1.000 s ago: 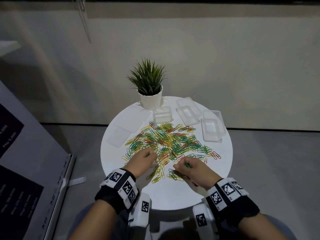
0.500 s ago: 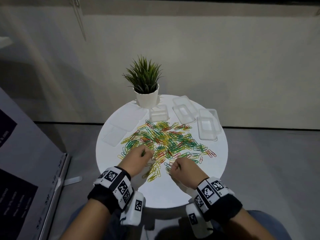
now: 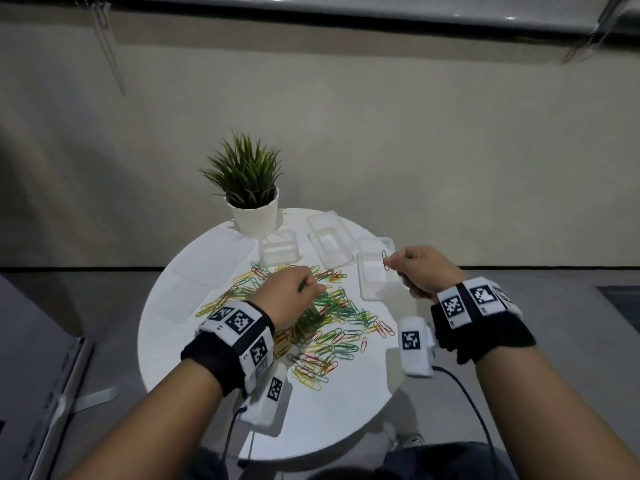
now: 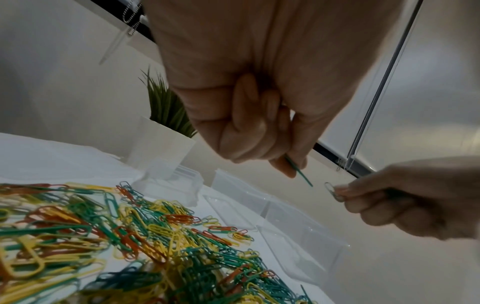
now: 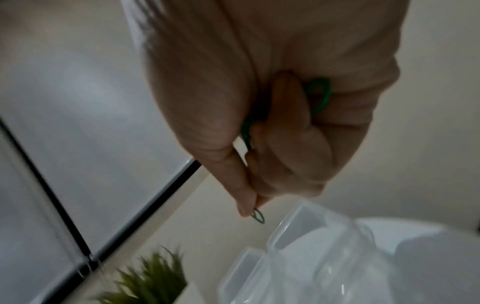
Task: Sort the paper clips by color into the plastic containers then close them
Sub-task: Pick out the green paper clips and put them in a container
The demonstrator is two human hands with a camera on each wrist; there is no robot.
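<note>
A heap of green, yellow and red paper clips (image 3: 322, 320) (image 4: 145, 236) covers the middle of the round white table (image 3: 346, 410). Three clear plastic containers stand behind it: left (image 3: 278, 252), middle (image 3: 329, 242), right (image 3: 375, 275). My left hand (image 3: 294, 292) (image 4: 291, 164) hovers over the heap and pinches a green paper clip (image 4: 298, 173). My right hand (image 3: 415, 271) (image 5: 252, 205) is raised over the right container (image 5: 324, 246), pinching a green clip (image 3: 385, 260) (image 5: 257, 215) at its fingertips, with more green clips (image 5: 318, 96) tucked in the palm.
A potted plant in a white pot (image 3: 254, 213) stands at the table's back left. Flat clear lids (image 3: 180, 296) lie at the table's left. A grey floor surrounds the table, and a dark board (image 3: 20, 375) leans at the far left.
My right hand has lifted from the near edge of the heap and moved up and right to above the right container. My left hand moved forward over the heap, still holding its clip.
</note>
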